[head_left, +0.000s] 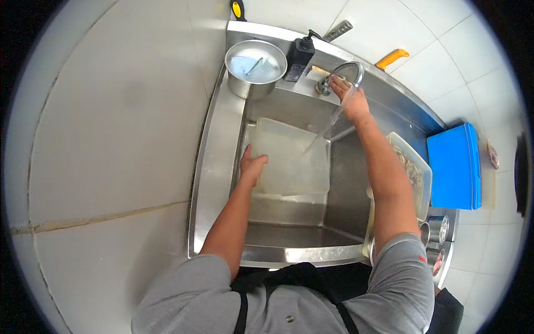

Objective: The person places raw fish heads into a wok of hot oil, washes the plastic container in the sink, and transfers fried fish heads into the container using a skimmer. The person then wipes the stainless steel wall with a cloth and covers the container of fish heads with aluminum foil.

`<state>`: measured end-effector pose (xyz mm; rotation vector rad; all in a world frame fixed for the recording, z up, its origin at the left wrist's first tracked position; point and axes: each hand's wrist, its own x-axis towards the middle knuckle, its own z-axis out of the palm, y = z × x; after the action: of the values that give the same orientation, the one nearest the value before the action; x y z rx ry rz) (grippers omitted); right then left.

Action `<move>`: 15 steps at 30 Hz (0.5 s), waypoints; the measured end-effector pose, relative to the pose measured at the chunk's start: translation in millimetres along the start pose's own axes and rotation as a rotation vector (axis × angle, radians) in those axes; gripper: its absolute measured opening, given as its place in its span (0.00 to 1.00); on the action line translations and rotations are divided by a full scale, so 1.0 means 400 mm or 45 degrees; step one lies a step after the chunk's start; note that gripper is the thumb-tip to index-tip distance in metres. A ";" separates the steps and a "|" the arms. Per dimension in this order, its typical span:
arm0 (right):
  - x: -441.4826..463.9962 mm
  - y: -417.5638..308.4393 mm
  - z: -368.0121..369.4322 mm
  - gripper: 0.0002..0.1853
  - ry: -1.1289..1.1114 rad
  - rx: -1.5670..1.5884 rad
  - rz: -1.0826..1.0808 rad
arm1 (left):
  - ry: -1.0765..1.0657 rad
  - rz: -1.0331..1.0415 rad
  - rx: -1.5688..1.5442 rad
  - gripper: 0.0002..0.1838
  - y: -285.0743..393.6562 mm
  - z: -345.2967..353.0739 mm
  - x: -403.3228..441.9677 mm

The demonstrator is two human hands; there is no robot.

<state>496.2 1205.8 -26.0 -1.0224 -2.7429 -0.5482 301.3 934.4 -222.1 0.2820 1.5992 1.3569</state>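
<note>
My left hand (253,166) grips the left edge of a translucent plastic container (289,161) inside the steel sink (347,183). Water pours from the curved faucet (356,68) down into that container. Up at the faucet, my right hand (349,99) is beside the spout with its fingers stretched out, and nothing shows in it. The faucet's base is just left of my right fingertips.
On the sink's back left corner stands a metal pot (253,83) with a blue cloth, beside a black pump bottle (300,58). To the right are a plastic tub of food (425,167), a blue box (453,167) and metal tins (438,228). An orange-handled tool (392,58) lies behind.
</note>
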 end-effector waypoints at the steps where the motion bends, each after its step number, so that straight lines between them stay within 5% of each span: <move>1: 0.005 0.006 0.009 0.34 -0.029 -0.219 -0.094 | 0.003 0.007 0.002 0.48 0.025 -0.003 -0.009; 2: 0.003 0.013 0.016 0.34 -0.026 -0.215 -0.095 | 0.017 0.123 0.149 0.49 0.047 -0.003 -0.021; 4: -0.018 -0.003 0.014 0.32 -0.512 -0.225 0.304 | 0.051 0.215 0.298 0.50 0.085 0.002 -0.069; 5: -0.039 -0.017 0.021 0.32 -0.514 -0.212 0.290 | 0.196 0.348 0.480 0.49 0.107 0.015 -0.087; 7: -0.109 -0.034 0.076 0.31 -0.508 0.527 0.596 | 0.344 0.489 0.669 0.49 0.150 0.043 -0.140; 10: -0.201 -0.138 0.153 0.34 -0.073 0.390 0.636 | 0.501 0.547 0.871 0.45 0.172 0.078 -0.225; 12: -0.250 -0.292 0.052 0.33 -0.296 1.397 1.390 | 0.339 0.689 0.977 0.44 0.159 0.084 -0.269; 14: -0.313 -0.484 -0.137 0.29 -0.337 1.988 1.813 | 0.271 0.817 1.073 0.45 0.130 0.100 -0.338; 15: -0.358 -0.508 -0.109 0.29 -0.336 1.993 1.805 | 0.201 0.937 1.165 0.46 0.114 0.102 -0.375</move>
<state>471.3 961.2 -82.2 -1.8028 -1.0070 1.5812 388.7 870.2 -101.7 1.4508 2.2971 1.0504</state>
